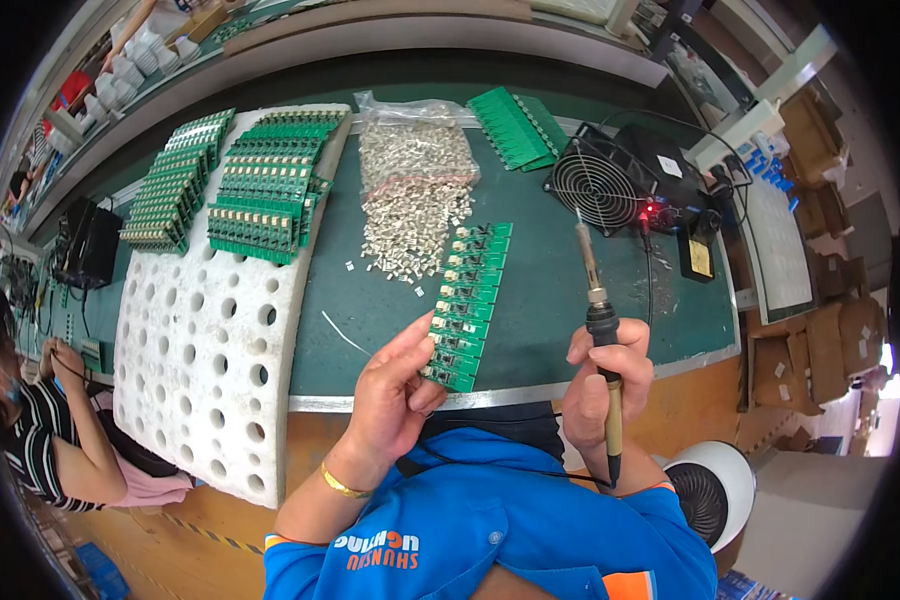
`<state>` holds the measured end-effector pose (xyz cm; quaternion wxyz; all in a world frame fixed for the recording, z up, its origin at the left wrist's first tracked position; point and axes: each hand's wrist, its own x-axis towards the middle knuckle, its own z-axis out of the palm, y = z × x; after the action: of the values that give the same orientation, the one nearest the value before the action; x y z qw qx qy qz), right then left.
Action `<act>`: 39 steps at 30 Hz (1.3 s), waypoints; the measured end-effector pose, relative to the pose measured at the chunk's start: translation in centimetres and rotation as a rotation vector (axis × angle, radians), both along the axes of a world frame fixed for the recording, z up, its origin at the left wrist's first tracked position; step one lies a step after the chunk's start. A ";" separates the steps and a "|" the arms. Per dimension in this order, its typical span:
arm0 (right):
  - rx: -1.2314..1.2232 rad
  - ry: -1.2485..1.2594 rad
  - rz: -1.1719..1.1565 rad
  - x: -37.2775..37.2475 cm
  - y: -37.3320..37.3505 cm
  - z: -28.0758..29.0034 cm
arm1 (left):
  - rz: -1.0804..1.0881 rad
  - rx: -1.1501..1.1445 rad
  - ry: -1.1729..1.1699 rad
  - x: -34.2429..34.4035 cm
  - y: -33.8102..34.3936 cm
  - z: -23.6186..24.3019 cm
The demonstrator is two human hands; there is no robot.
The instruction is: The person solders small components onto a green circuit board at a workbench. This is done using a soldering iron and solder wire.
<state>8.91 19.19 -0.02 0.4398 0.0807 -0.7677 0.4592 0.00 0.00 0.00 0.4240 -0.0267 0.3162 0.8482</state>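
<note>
My left hand grips the lower left end of a long green circuit board strip, lined with white connectors and dark parts, held upright at an angle over the mat. My right hand is wrapped round a soldering iron, its metal tip pointing away from me, to the right of the strip. Beyond the strip lies a pile of small white connectors, spilling from a clear plastic bag.
A white foam board carries stacked populated boards at left. Green boards, a black fan and a soldering station sit at back right. Another person works at far left. A white pedestal fan stands lower right.
</note>
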 end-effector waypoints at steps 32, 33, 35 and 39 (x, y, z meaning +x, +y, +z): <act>-0.040 0.035 0.025 -0.1 -0.5 0.2 | -0.169 -0.118 0.063 -1.4 -1.3 -1.3; -0.040 0.035 0.024 0.0 -0.5 0.2 | -0.170 -0.118 0.063 -1.4 -1.3 -1.3; -0.049 0.028 0.022 0.1 -0.4 0.1 | -0.176 -0.138 0.060 -1.4 -1.3 -1.4; -0.067 0.031 0.023 0.0 -0.4 -0.1 | -0.183 -0.138 0.051 -1.4 -1.2 -1.5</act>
<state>8.93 18.75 -0.16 0.4485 0.0819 -0.7441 0.4883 -1.40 -1.18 -1.53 0.4887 -0.0053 0.3854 0.7827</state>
